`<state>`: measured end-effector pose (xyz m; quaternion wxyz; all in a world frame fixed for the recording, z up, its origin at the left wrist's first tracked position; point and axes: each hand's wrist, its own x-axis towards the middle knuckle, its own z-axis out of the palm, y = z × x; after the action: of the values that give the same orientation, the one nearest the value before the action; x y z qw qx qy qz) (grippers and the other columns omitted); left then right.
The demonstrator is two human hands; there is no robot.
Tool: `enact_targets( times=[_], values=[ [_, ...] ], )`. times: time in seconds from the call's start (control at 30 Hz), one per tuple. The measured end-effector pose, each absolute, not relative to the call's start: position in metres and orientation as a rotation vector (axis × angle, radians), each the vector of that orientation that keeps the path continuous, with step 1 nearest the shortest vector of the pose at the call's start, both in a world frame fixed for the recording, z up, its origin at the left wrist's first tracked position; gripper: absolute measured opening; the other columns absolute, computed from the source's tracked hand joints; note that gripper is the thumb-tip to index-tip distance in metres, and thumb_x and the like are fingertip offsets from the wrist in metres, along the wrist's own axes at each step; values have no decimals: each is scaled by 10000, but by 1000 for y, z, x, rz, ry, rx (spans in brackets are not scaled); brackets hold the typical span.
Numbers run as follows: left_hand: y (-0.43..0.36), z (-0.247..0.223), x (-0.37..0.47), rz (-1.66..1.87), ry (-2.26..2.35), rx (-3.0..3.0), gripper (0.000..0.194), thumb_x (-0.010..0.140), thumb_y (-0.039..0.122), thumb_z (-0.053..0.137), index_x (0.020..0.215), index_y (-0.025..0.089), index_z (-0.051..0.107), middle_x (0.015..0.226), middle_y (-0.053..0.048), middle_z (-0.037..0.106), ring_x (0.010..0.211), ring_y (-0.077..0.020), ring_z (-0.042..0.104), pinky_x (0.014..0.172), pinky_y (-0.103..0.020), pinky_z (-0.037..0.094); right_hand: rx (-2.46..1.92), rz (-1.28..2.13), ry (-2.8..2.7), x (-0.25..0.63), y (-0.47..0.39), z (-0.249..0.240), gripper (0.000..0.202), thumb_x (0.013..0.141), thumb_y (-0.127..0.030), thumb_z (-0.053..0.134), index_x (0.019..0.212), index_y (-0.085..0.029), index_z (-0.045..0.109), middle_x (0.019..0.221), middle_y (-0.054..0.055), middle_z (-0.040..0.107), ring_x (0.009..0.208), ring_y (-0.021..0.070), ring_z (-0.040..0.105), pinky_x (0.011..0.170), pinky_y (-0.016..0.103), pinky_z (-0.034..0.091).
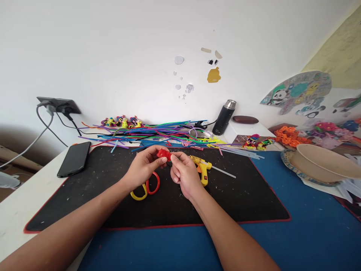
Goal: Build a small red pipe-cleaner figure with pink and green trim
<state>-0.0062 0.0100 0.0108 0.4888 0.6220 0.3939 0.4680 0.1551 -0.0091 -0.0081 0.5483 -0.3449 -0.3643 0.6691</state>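
"One black mat (239,203) spreads below; what is over it?"

"My left hand (142,167) and right hand (186,171), near the red-and-yellow-handled scissors (158,183) and yellow glue gun (205,170) lying there."

"And your grip?"

"My fingertips, left and right, are pinched on one small red piece (164,153), held up between both hands."

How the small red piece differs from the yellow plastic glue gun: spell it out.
The small red piece is held between left hand and right hand; the yellow plastic glue gun rests on the black mat. The piece is red, the gun mainly yellow. The piece looks smaller than the gun. Both are partly hidden.
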Motion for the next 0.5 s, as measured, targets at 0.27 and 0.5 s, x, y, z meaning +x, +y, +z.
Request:
enact_targets(
  times=[0.27, 0.5],
  values=[
    [16, 9, -4, 1143, 927, 1430, 410, 795, 483, 848, 997, 161, 696, 817, -24, 696, 699, -167, 651, 645, -297, 560, -780, 1652, -869, 158, -10, -6, 378, 857, -540, 759, 920, -213, 580, 506, -90, 503, 379, 83, 402, 378, 207, 174],
    [18, 6, -7, 1115, 814, 1312, 358, 800, 427, 871, 958, 149, 708, 753, -21, 701, 666, -148, 642, 622, -263, 532, -758, 1683, -819, 159, -8, -5, 386, 815, -515, 810, 881, -210, 582, 487, -101, 476, 376, 71, 363, 391, 215, 174]
  ],
)
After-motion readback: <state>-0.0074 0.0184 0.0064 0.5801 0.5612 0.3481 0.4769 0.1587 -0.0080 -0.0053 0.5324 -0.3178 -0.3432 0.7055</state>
